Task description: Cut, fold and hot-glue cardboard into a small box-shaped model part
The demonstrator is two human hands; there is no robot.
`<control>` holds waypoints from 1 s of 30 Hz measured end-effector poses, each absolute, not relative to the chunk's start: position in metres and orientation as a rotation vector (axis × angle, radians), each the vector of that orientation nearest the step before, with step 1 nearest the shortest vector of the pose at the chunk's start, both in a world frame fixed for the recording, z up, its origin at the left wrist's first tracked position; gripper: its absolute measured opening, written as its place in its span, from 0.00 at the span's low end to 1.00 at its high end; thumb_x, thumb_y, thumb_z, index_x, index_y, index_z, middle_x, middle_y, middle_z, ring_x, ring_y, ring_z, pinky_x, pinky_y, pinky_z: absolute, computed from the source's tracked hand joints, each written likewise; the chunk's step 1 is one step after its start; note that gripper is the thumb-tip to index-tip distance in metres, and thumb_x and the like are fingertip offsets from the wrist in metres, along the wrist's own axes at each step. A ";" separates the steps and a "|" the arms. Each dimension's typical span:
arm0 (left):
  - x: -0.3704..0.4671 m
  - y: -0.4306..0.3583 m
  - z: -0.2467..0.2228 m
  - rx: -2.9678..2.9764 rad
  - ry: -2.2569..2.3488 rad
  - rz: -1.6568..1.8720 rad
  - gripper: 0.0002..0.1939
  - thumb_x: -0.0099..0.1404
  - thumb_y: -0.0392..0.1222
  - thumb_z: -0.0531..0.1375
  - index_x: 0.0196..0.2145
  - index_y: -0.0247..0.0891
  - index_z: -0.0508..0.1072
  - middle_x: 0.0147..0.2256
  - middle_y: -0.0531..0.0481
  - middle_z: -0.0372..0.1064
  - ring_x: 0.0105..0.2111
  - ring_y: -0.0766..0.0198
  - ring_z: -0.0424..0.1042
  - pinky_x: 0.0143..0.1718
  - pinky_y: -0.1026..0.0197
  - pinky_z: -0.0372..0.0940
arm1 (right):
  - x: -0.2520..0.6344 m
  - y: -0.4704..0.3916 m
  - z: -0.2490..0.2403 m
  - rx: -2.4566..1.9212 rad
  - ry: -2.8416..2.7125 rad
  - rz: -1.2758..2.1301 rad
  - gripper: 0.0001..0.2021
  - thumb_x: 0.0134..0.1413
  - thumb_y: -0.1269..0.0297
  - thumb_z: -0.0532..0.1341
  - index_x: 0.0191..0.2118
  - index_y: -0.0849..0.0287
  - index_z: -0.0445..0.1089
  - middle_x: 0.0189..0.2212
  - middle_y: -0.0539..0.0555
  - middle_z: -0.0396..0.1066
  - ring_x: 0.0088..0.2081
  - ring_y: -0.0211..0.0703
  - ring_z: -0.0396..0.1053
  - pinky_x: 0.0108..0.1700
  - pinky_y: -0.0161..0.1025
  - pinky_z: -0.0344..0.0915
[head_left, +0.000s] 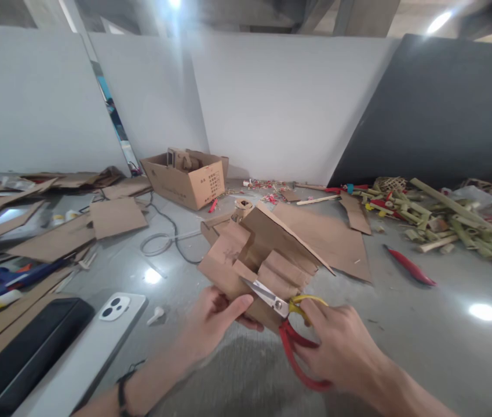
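1. Cardboard piece (pixel 252 246): plain brown, creased and folded into several panels; one large panel raised at a slant, with a pale cut edge; smaller flaps bent up at the front; faint dark marking on a left-hand flap.
2. Scissors (pixel 277 306): silver blades, one yellow handle loop, one red; handles apart, tip pointing away and leftward over the near part of the cardboard; exact bite of the blades on the board impossible to tell.
3. Left hand (pixel 222 315): closed in a pinch on the near left edge of the cardboard, thumb on top, other fingers curled beneath; black band (pixel 122 397) at the wrist.
4. Right hand (pixel 336 341): curled around the scissor handles, digits at both loops.
5. Position of the cardboard: just beyond both hands, touching the left, reached on the right side by the scissors; above a grey surface (pixel 402 359).
6. Nearby: flat cardboard sheet (pixel 336 243) behind; red tool (pixel 411 266) to the right; white earbud (pixel 156 315) and white phone (pixel 98 347) to the left.
7. Farther off: open cardboard box (pixel 180 188); heap of greenish sticks (pixel 458 226).
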State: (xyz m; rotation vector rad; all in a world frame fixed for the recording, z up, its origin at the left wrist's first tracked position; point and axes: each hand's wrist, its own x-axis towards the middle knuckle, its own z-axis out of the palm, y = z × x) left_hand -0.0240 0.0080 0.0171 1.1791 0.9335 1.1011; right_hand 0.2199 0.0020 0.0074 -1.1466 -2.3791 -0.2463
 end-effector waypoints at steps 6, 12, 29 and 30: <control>-0.026 0.007 0.014 1.193 0.953 1.146 0.16 0.61 0.50 0.69 0.32 0.32 0.78 0.29 0.44 0.82 0.27 0.56 0.82 0.32 0.60 0.78 | 0.215 -0.008 0.018 -1.255 -2.405 -0.054 0.07 0.54 0.60 0.60 0.35 0.55 0.61 0.22 0.49 0.74 0.20 0.49 0.74 0.23 0.40 0.52; -0.024 0.007 0.015 1.203 0.911 1.163 0.15 0.61 0.49 0.69 0.36 0.33 0.76 0.38 0.42 0.83 0.30 0.57 0.82 0.34 0.58 0.79 | 0.210 -0.015 0.019 -1.236 -2.414 -0.135 0.18 0.52 0.51 0.63 0.41 0.55 0.58 0.25 0.51 0.77 0.22 0.54 0.76 0.23 0.40 0.56; -0.025 0.008 0.009 1.166 0.805 1.148 0.14 0.62 0.48 0.69 0.37 0.34 0.76 0.36 0.44 0.83 0.31 0.57 0.82 0.37 0.56 0.80 | 0.212 -0.008 0.002 -1.204 -2.379 -0.266 0.08 0.57 0.58 0.60 0.37 0.57 0.64 0.21 0.49 0.73 0.19 0.48 0.73 0.23 0.41 0.55; -0.025 0.008 0.010 1.166 0.805 1.149 0.15 0.62 0.49 0.70 0.37 0.34 0.76 0.35 0.44 0.83 0.30 0.57 0.82 0.37 0.56 0.80 | 0.212 -0.007 0.002 -1.191 -2.373 -0.279 0.08 0.57 0.59 0.59 0.37 0.57 0.64 0.21 0.49 0.73 0.19 0.48 0.73 0.23 0.41 0.55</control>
